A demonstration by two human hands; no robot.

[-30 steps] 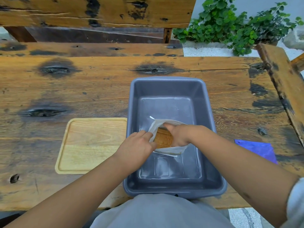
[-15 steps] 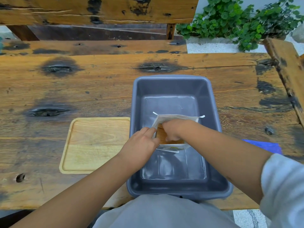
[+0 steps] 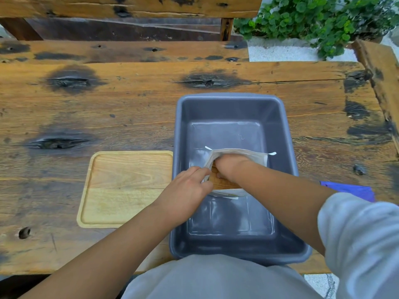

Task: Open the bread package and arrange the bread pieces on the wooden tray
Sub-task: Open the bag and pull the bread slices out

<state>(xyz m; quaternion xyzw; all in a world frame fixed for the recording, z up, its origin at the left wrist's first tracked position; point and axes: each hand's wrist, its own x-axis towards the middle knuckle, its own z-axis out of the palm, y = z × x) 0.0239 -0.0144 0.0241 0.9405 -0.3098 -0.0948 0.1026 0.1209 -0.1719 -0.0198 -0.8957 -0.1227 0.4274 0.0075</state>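
Observation:
A white bread package (image 3: 257,157) lies open inside a grey plastic bin (image 3: 278,117) on the wooden table. Brown bread (image 3: 222,184) shows in the package's mouth. My left hand (image 3: 186,188) pinches the package's left edge. My right hand (image 3: 230,167) reaches into the package with its fingers closed around the bread; the fingertips are hidden inside. The light wooden tray (image 3: 127,188) sits bare just left of the bin.
A purple packet (image 3: 352,189) lies on the table right of the bin, partly behind my right sleeve. A wooden bench back stands beyond the table, a green plant (image 3: 319,20) at far right. A raised plank (image 3: 380,78) edges the table's right side.
My right hand has pushed deeper into the package, and the package mouth has spread wider. My left hand keeps hold of the left edge.

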